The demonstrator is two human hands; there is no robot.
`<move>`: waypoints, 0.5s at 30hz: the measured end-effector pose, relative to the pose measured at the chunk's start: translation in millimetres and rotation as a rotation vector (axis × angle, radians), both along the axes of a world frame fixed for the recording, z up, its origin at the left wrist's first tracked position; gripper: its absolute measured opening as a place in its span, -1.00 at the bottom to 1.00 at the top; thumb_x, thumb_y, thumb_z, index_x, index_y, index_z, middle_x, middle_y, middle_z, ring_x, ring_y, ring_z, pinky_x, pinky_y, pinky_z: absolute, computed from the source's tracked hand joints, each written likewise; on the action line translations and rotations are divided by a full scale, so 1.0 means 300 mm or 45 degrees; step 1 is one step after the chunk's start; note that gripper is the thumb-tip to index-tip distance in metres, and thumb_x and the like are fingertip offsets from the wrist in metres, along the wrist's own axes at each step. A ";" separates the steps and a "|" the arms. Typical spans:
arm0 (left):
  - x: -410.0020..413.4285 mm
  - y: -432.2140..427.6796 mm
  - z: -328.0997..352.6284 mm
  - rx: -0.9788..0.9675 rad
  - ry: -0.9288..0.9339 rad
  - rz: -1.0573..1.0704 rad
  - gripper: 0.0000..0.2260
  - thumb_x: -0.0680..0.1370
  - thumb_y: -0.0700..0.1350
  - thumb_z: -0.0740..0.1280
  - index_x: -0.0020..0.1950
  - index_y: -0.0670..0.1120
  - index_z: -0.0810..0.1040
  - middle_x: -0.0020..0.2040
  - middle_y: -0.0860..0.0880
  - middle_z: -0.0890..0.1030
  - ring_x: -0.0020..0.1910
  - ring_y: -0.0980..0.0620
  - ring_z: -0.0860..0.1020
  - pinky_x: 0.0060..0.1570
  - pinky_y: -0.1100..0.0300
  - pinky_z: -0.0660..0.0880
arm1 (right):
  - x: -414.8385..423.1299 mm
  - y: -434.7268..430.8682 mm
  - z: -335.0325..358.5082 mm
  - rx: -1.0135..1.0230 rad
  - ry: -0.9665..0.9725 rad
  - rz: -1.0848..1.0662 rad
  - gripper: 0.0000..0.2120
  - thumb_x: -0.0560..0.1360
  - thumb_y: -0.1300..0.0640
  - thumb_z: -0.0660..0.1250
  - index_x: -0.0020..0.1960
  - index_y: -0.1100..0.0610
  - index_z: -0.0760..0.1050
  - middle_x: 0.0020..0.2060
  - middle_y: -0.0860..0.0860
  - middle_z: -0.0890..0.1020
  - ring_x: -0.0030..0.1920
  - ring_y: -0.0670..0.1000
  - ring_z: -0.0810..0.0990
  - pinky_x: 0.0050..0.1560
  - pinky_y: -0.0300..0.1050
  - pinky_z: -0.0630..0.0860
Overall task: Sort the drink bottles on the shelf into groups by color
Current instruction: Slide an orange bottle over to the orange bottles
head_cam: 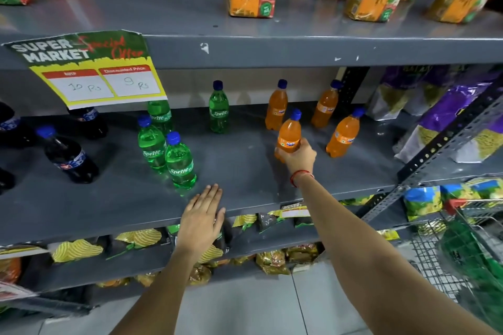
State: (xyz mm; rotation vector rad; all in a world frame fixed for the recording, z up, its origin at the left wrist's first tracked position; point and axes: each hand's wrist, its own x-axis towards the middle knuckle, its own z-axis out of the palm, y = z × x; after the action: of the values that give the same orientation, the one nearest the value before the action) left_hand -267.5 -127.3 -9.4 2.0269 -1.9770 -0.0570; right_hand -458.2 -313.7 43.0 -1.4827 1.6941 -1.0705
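The right hand [296, 156] gripped an orange bottle [289, 134] standing among three others just beyond it; the left hand [202, 219] lay flat and empty on the shelf [245, 185] edge. A careless swing risked toppling neighbours.

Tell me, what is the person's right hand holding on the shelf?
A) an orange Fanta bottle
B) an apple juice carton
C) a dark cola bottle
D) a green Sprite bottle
A: the right hand is wrapped around the orange Fanta bottle, while the left hand lies flat on the shelf edge.
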 end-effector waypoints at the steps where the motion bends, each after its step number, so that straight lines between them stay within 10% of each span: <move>1: -0.001 0.001 -0.001 0.007 0.001 0.000 -0.51 0.58 0.04 -0.03 0.36 -0.20 0.40 0.36 -0.13 0.45 0.37 -0.08 0.36 0.32 -0.05 0.32 | -0.007 -0.004 -0.005 0.007 -0.003 0.008 -0.55 0.29 0.05 0.54 0.08 0.17 0.47 0.01 0.16 0.65 0.02 0.15 0.60 0.09 0.05 0.52; 15: 0.001 0.000 -0.006 0.062 -0.007 0.013 -0.44 0.61 0.11 -0.18 0.39 -0.17 0.36 0.39 -0.09 0.41 0.39 -0.05 0.32 0.35 -0.01 0.24 | -0.064 -0.041 0.007 0.037 0.071 0.177 -0.41 0.37 0.06 0.49 0.29 0.20 0.34 0.23 0.20 0.53 0.22 0.21 0.50 0.25 0.14 0.42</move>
State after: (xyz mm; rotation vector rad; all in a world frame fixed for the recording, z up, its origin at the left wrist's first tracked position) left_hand -267.2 -127.2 -11.1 2.0693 -1.9868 -0.0984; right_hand -477.5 -325.8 45.0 -1.5999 1.6115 -0.9352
